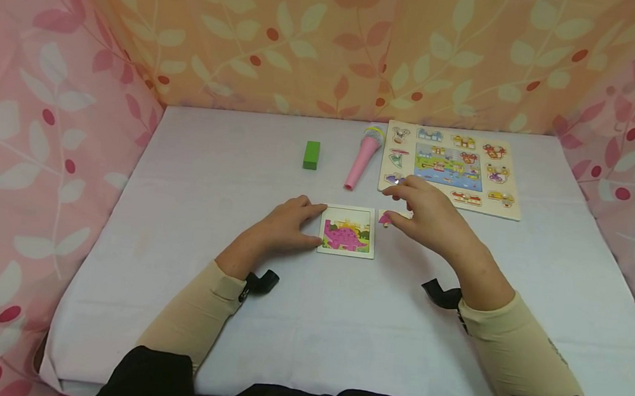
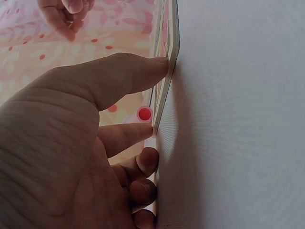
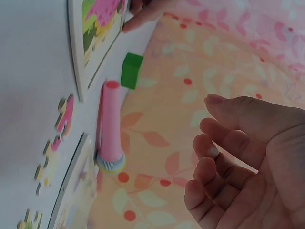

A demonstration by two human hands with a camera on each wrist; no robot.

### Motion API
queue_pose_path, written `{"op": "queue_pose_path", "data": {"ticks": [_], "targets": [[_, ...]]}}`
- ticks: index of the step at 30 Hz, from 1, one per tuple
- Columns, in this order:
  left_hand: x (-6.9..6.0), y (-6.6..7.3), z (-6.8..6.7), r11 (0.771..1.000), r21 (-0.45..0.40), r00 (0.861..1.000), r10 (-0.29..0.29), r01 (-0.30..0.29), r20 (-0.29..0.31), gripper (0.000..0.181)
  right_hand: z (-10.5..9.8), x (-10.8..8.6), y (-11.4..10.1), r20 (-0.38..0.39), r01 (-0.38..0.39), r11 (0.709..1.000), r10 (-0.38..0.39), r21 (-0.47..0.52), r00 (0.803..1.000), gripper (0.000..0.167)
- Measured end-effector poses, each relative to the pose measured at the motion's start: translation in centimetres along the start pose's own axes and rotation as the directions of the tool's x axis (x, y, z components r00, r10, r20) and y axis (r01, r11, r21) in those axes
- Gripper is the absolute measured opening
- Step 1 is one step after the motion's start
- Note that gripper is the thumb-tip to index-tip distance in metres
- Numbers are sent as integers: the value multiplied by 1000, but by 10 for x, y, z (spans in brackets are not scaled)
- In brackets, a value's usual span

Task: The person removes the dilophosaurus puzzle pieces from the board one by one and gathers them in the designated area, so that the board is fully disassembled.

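A square puzzle board (image 1: 345, 253) lies flat, with a pink dinosaur picture in its lower part and a pale upper part. My left hand (image 1: 286, 225) touches its left edge with thumb and index finger, both fairly straight; the left wrist view shows the thumb (image 2: 143, 74) against the edge. Above the table, right of the board, hovers my right hand (image 1: 436, 219), fingers loosely bent and holding nothing, as the right wrist view shows (image 3: 248, 167). Loose puzzle pieces (image 1: 385, 219) (image 3: 66, 114) lie beside the board, partly hidden under the right hand in the head view.
Behind the puzzle board stand a green block (image 1: 311, 155) and a pink toy microphone (image 1: 363, 159). A larger wooden picture board (image 1: 500, 209) lies at the back right, close beyond the right hand. Floral curtains (image 1: 332, 46) border the back and both sides of the white table (image 1: 339, 334).
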State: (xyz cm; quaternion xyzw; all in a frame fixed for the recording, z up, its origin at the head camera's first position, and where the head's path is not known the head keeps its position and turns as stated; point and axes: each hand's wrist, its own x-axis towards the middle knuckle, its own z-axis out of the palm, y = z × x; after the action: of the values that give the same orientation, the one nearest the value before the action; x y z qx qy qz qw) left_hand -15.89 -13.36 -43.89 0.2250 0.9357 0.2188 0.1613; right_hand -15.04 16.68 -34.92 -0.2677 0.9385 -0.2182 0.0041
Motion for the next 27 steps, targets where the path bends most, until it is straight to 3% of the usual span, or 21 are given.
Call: {"op": "queue_pose_path", "data": {"ticks": [14, 27], "targets": [[0, 0, -1, 1000, 4, 1000, 8, -8, -4, 79, 31, 19, -27, 123, 44, 997, -51, 63, 991, 39], [0, -3, -1, 999, -2, 999, 41, -41, -17, 78, 67, 39, -38, 276, 47, 999, -49, 14, 960, 41]]}}
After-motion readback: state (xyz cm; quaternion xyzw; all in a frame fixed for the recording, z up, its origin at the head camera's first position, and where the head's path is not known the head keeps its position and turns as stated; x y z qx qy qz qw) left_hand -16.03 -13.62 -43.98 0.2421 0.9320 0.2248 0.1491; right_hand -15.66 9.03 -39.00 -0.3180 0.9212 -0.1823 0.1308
